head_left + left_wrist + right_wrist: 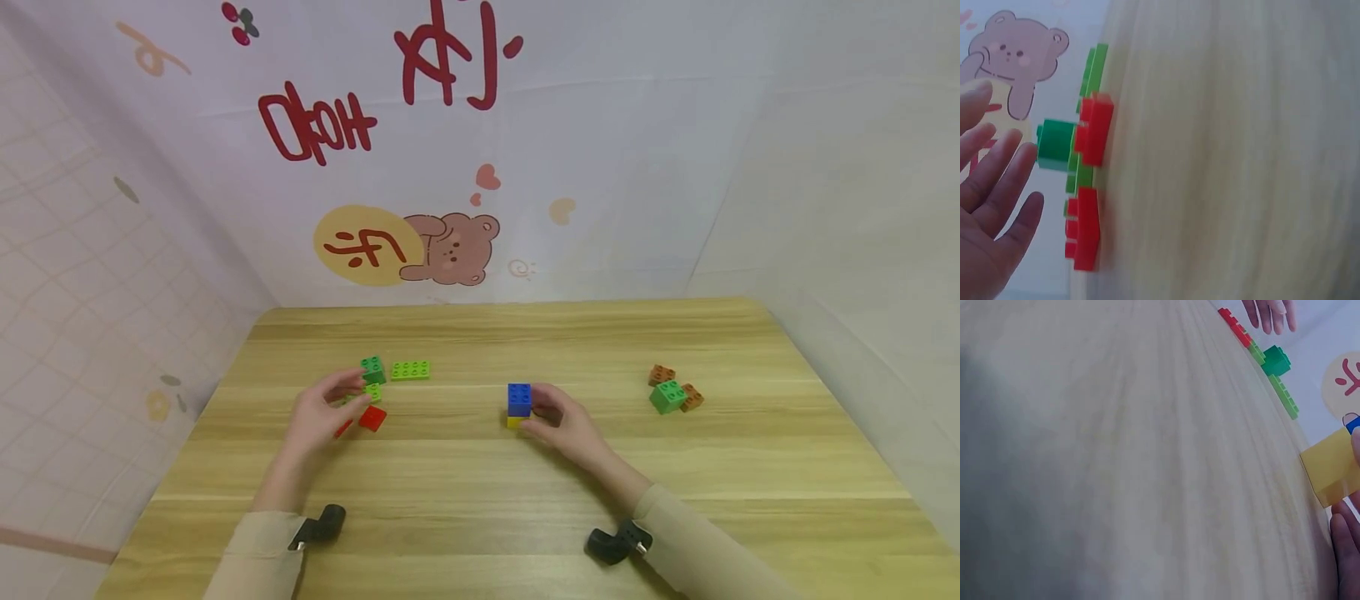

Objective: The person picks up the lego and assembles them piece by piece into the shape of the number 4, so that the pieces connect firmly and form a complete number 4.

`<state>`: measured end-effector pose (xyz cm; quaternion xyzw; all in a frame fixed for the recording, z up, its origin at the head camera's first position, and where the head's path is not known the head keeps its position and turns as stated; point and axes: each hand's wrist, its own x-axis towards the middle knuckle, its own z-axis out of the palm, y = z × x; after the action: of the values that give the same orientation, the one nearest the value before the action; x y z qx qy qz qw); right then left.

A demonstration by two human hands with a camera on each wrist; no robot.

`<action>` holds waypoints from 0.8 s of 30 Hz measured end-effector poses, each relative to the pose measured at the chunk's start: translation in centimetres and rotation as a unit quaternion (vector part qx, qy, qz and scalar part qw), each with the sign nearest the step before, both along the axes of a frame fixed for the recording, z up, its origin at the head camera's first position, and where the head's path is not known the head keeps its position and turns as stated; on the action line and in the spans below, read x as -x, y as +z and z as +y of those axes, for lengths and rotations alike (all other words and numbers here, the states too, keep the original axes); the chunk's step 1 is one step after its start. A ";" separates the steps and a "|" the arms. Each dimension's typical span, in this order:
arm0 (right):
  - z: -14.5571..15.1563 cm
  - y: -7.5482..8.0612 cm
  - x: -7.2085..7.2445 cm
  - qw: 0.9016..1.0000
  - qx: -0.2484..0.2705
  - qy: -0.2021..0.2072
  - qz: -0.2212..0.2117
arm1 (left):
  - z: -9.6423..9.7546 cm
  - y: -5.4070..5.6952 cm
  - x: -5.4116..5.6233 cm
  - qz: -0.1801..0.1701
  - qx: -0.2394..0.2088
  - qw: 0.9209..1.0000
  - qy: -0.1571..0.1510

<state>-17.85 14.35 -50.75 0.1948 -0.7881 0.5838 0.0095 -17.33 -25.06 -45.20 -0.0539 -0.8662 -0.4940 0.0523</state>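
"Where's the right hand (566, 429)?"
"Just below the middle of the head view. Its thumb and fingers pinch a small plastic tower (519, 404): a square blue block (519, 398) on top of a yellow block (514, 422)."
"And the left hand (322, 417)?"
"Left of the middle. Its fingers are loose and a bit bent, and they hold nothing."
"What's near it?"
"A flat red plastic brick (372, 418) is just beside its fingertips. A small lime green plastic brick (373, 392) is there too, partly hidden. Above that sits a square dark green plastic block (372, 370), and to its right lies a long lime green plastic brick (410, 371)."
"Anything on the right side?"
"Yes! A bright green plastic block (666, 397) leans with two brown plastic bricks (662, 375) around it, on the wooden table (450, 492)."
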 end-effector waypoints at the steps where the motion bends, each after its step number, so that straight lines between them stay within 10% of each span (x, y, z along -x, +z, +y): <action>1: 0.0 -0.1 0.0 1.000 0.010 0.001 -0.004 | -0.2 0.0 0.1 -0.002 0.007 1.000 0.003; 24: 0.0 0.7 0.4 0.996 0.084 0.008 -0.042 | -2.4 -1.3 1.6 -0.039 0.076 0.996 -0.032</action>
<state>-18.23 14.35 -50.04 0.1750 -0.7344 0.6556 -0.0126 -18.93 -27.51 -46.47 -0.0665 -0.9005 -0.4298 -0.0016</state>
